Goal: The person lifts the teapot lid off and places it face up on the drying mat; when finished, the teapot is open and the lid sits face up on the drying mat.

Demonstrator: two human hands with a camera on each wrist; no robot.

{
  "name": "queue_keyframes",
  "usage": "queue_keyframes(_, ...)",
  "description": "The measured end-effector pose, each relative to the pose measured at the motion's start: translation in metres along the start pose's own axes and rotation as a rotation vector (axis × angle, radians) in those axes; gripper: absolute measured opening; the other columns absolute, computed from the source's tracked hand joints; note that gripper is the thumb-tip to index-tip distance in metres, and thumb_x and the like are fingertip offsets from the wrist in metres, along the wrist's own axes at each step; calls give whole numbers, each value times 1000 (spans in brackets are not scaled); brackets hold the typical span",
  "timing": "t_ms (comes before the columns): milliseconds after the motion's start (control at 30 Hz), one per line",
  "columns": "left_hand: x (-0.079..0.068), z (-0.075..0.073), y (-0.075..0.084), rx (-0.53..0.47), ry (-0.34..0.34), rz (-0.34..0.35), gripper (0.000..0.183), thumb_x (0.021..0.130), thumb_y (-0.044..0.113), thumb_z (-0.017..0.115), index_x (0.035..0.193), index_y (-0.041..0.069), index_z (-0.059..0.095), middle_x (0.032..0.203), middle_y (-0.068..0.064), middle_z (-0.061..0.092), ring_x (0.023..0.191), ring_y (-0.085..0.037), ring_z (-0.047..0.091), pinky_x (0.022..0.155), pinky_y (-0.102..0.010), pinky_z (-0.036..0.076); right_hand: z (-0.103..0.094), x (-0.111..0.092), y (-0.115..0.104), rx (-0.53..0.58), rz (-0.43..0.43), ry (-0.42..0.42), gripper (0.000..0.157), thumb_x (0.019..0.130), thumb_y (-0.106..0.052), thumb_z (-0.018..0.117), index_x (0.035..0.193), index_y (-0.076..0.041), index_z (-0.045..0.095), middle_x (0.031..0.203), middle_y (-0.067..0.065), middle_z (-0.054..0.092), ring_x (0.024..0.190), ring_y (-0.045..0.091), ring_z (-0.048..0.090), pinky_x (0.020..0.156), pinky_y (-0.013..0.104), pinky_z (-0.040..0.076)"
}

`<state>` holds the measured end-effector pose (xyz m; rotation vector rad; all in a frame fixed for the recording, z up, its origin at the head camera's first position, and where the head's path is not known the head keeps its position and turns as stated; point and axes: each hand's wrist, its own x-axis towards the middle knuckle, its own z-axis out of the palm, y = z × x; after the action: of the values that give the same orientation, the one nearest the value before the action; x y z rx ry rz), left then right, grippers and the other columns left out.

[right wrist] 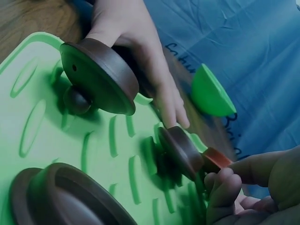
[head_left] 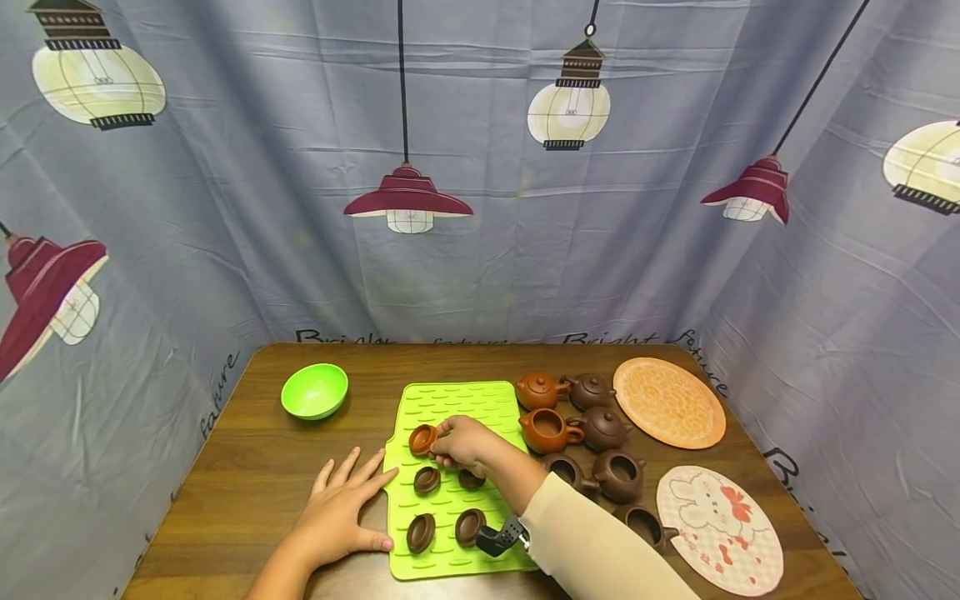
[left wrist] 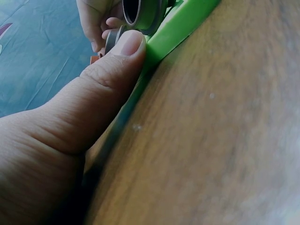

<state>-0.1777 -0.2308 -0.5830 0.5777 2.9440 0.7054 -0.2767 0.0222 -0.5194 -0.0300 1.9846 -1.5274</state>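
Note:
My right hand (head_left: 467,443) pinches the edge of an orange-brown teapot lid (head_left: 422,440), which sits upside down on the green ridged mat (head_left: 450,398). In the right wrist view, the fingertips meet that lid (right wrist: 216,158) just behind a dark one (right wrist: 182,151). Several dark brown lids lie on the mat, such as one near the left hand (head_left: 427,480) and one at the front (head_left: 421,533). My left hand (head_left: 333,512) rests spread on the table along the mat's left edge, its thumb right at the rim.
Right of the mat stand teapots: an orange one with its lid on (head_left: 540,390), a lidless orange one (head_left: 547,430) and several dark brown ones (head_left: 619,476). A green bowl (head_left: 315,392) stands back left. Two round mats, orange (head_left: 670,402) and rabbit-printed (head_left: 720,529), lie right.

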Motion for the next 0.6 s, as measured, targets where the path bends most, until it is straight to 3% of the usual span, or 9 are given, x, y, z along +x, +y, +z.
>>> queue_keyframes(300, 1, 1, -2, 3, -4, -10, 115, 60, 91, 67, 159, 37, 46, 173, 0, 29, 161, -43, 16, 122, -71, 0, -17, -17, -5, -117, -95, 75, 37, 100, -7, 68, 134, 2, 55, 102, 25, 69, 72, 23, 60, 62, 33, 48)
queue_keyframes(600, 0, 3, -2, 1, 16, 12, 115, 60, 91, 67, 159, 36, 46, 172, -1, 31, 160, -45, 17, 121, -73, 1, -61, -42, -1, -209, -214, 149, 38, 102, -12, 64, 137, 0, 56, 105, 21, 68, 72, 21, 55, 61, 33, 43)
